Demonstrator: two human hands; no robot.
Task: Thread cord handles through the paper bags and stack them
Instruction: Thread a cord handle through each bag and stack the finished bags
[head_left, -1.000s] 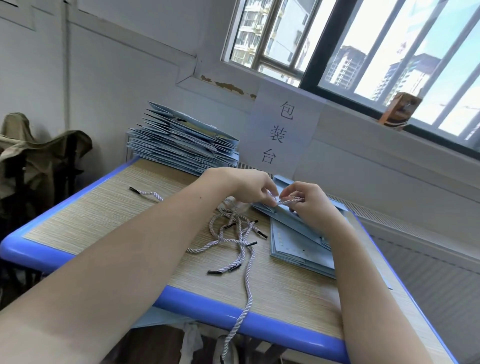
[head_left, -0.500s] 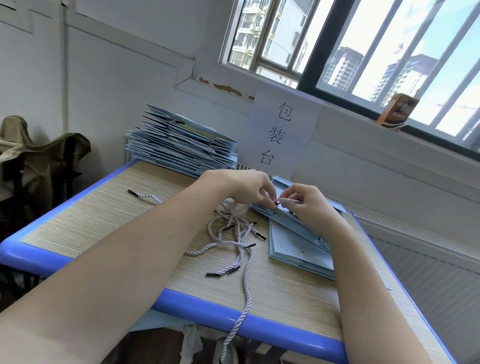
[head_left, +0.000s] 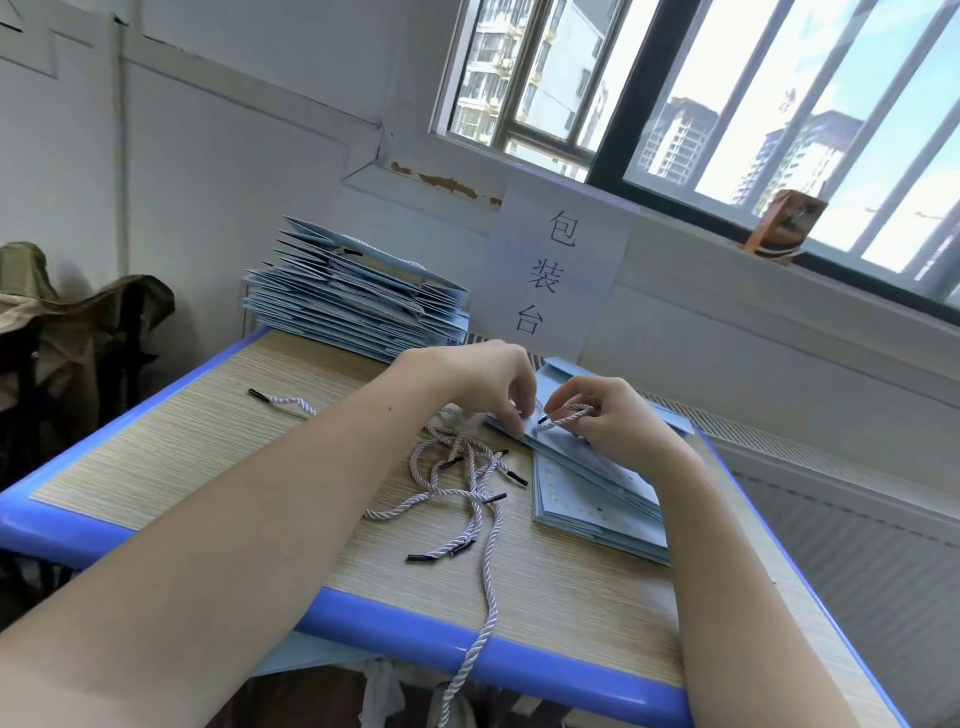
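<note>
A twisted cord (head_left: 563, 415) w/ black tip is pinched in the right hand (head_left: 610, 415) fingers above the top light-blue paper bag (head_left: 582, 457), which is pinched at its edge by the left hand (head_left: 483, 379). Loose cords (head_left: 467, 483) are tangled on the desk (head_left: 208, 452) beside the bag pile; a finished stack (head_left: 358, 301) is seen at the far corner.

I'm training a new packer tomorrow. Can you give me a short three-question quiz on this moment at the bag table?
1. True or false: the right hand pinches a cord.
2. Where is the tall stack of bags? A) far left corner of the table B) on the windowsill C) on the floor
3. Fill in: the left hand grips the top ____ of the near pile.

Key: 1 true; 2 A; 3 bag.
</note>
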